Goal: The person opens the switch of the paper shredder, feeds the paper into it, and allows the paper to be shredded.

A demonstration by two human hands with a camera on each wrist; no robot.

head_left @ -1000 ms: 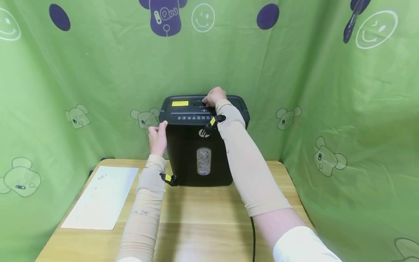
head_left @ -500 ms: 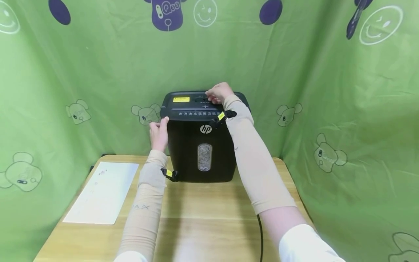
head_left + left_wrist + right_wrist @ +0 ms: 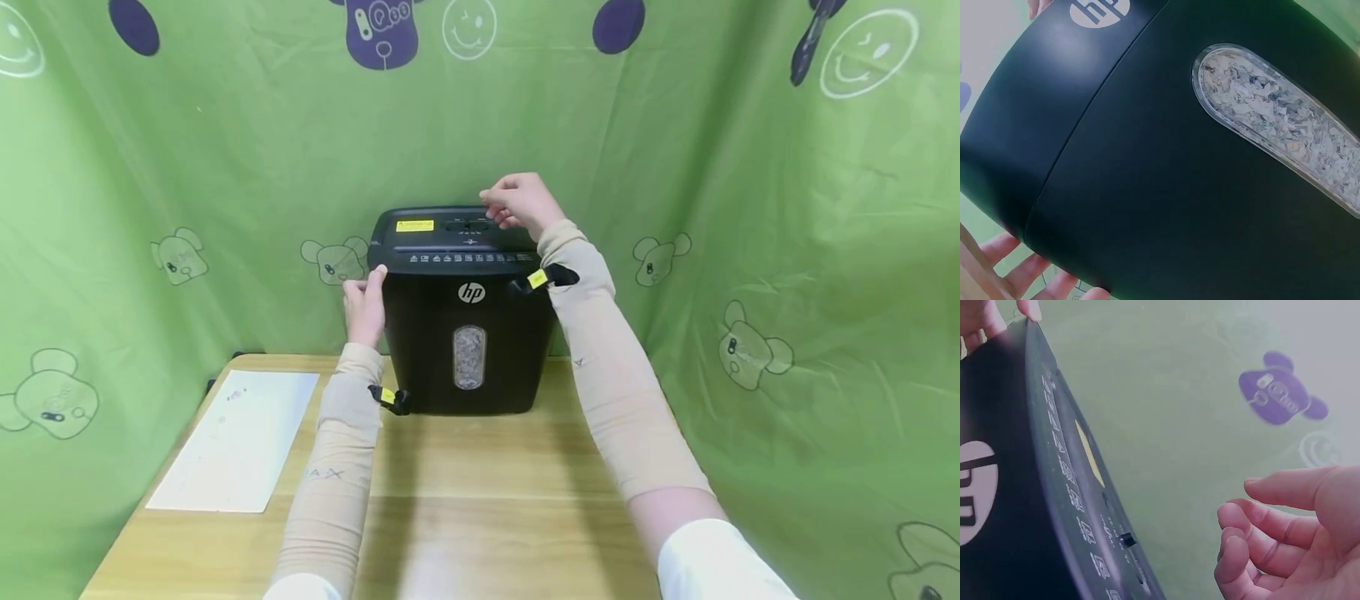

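A: Quick, where's the HP paper shredder [image 3: 468, 314]?

B: Far end of the wooden table [image 3: 465, 517], abt centre, upright, front toward the person, green curtain [image 3: 262, 150] right behind.

A: L hand [image 3: 364, 310]?

B: Gripping the shredder's top L corner: thumb up on the edge, fingers spread on the side wall, per L wrist cam.

A: And R hand [image 3: 522, 202]?

B: Holding nothing. Fingers loosely bent, thumb stretched out w/ a gap to the fingertips. Hangs just apart from the shredder, over the rear R of its top, nr the black slider switch [image 3: 1127, 540].

A: What else is up top?

B: Yellow label [image 3: 415, 226] L of the switch, plus white icons [image 3: 457, 258] in a row along the front edge. HP logo [image 3: 472, 292] is below, on the front.

A: Clear window [image 3: 469, 358]?

B: Mid-front, under the logo. Shredded paper [image 3: 1272, 106] packed behind it, mostly whitish.

A: Rest of table?

B: White sheet [image 3: 238, 442], flat, L side, well apart from the shredder, few small marks nr far end.

A: Arms?

B: Beige sleeves [image 3: 618, 375] on both, black wrist mount [image 3: 564, 274] w/ yellow tag [image 3: 537, 279] on each.
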